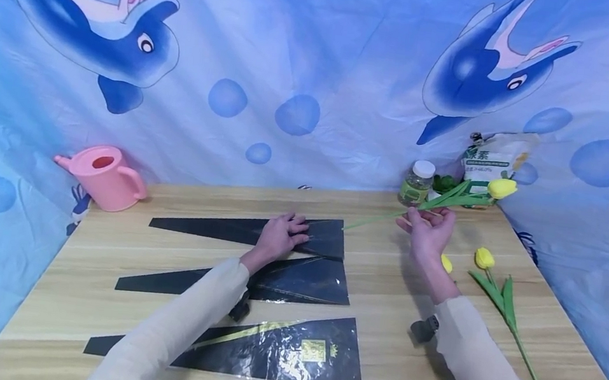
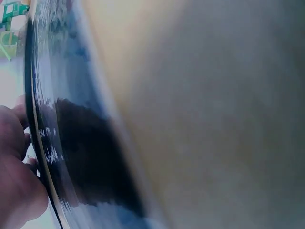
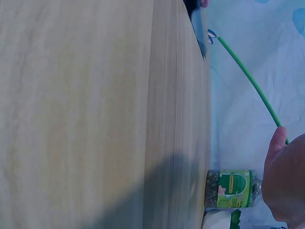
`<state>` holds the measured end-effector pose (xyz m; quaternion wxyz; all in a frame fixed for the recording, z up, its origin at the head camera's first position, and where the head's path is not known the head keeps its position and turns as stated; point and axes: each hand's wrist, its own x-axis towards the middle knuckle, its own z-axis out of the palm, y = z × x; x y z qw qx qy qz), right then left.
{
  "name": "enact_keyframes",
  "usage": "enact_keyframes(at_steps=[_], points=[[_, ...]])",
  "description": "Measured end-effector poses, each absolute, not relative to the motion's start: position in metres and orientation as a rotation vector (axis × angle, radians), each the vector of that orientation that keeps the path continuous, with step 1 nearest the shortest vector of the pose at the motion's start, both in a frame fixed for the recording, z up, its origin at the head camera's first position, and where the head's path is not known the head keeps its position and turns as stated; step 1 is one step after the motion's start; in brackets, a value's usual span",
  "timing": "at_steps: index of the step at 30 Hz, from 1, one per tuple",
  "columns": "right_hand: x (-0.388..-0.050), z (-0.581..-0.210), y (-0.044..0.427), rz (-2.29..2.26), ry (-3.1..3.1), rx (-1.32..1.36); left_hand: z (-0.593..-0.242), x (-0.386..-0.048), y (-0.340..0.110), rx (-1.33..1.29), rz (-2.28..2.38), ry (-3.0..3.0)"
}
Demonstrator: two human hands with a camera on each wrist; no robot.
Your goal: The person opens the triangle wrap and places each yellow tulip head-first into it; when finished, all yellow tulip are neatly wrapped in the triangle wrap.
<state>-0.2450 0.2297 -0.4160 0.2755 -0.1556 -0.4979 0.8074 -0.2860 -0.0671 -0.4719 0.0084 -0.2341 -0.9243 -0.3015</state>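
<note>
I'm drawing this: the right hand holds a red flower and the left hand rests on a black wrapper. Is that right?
The flower in the right hand is yellow, not red: see the head view. The left hand rests on a black wrapper.

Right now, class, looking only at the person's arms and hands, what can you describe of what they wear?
The left hand and right hand show no gloves. The left sleeve and right sleeve are long, plain and off-white. A small black device shows beside the right cuff.
</note>
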Motion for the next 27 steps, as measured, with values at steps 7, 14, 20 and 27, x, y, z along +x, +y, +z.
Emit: enact_keyframes(at_steps=[7,14,20,27], points=[[-0.244,-0.417,0.232,2.165,-1.334,-0.425,-0.473,-0.285,-0.067,-0.762,-0.927,-2.807],[-0.243,-0.417,0.237,2.169,-1.299,-0.474,-0.475,-0.287,-0.067,-0.728,-1.063,-2.695],[-0.244,-0.421,0.229,2.168,-1.333,-0.438,-0.476,-0.288,-0.066,-0.630,-1.214,-2.645],[-0.246,-0.431,0.210,2.154,-1.430,-0.398,-0.476,-0.288,-0.064,-0.624,-1.260,-2.584]])
